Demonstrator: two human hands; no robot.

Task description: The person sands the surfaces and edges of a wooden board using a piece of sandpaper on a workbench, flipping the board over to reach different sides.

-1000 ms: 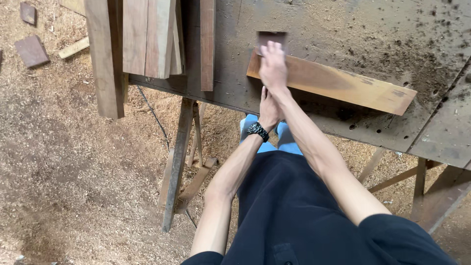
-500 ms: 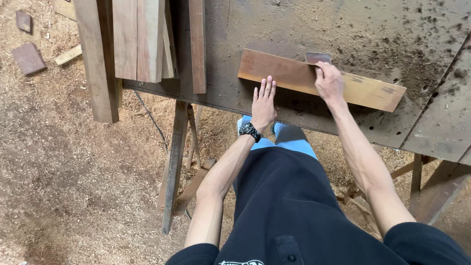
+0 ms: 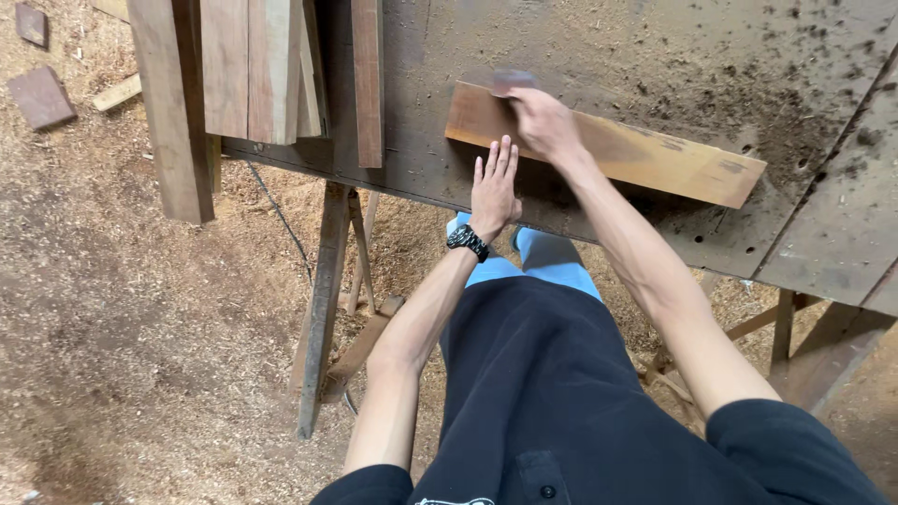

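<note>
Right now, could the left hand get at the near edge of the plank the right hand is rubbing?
Probably yes. The left hand lies flat on the workbench just short of the plank, with bare benchtop between them. The right hand works farther up, out of its way.

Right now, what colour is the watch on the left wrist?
Black; the watch shows best in the head view.

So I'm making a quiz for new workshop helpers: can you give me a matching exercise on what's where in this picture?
Things:
1. left hand
2. right hand
3. stacked planks
4. sawdust

Places:
A. on the ground
B. pressing a small block on the board
C. flat on the bench edge, fingers spread
D. at the bench's left end, sticking over its edge

Pairs: 1-C, 2-B, 3-D, 4-A
</note>
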